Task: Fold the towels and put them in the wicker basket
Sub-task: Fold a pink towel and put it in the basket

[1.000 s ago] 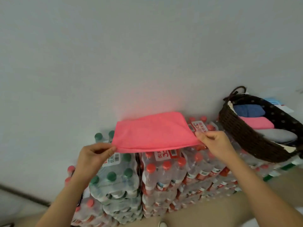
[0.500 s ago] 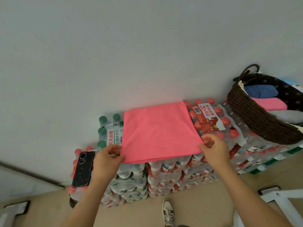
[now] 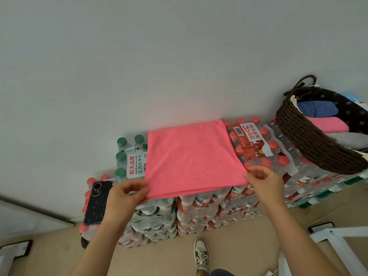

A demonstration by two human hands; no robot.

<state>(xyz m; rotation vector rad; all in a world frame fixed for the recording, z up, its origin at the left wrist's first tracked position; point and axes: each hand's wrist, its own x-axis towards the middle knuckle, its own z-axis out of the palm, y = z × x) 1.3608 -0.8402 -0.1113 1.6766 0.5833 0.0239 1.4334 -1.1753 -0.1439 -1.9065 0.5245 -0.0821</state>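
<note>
Lowered since a second ago, when it hung in the air, the folded bright pink towel (image 3: 191, 156) now lies flat on top of stacked shrink-wrapped packs of water bottles (image 3: 199, 212) that stand against a plain white wall (image 3: 139, 66). Its far edge meets the wall and its near edge slightly overhangs the front of the stack.

To the right, a dark brown wicker basket (image 3: 310, 144) sits on the packs, well apart from the towel, with bare red bottle caps between them. It holds folded blue, pink and grey towels.

The left hand (image 3: 125, 198) pinches the towel's near left corner between thumb and fingers. The right hand (image 3: 264, 180) pinches the near right corner the same way.

A dark smartphone (image 3: 97, 202) lies on a lower pack just left of the left hand.

A white pack label (image 3: 135, 164) reads "农夫山泉", "饮用纯净水" and "PURIFIED DRINKING WATER". A red label (image 3: 251, 140) shows "农夫山泉", a large "30" and a barcode.
</note>
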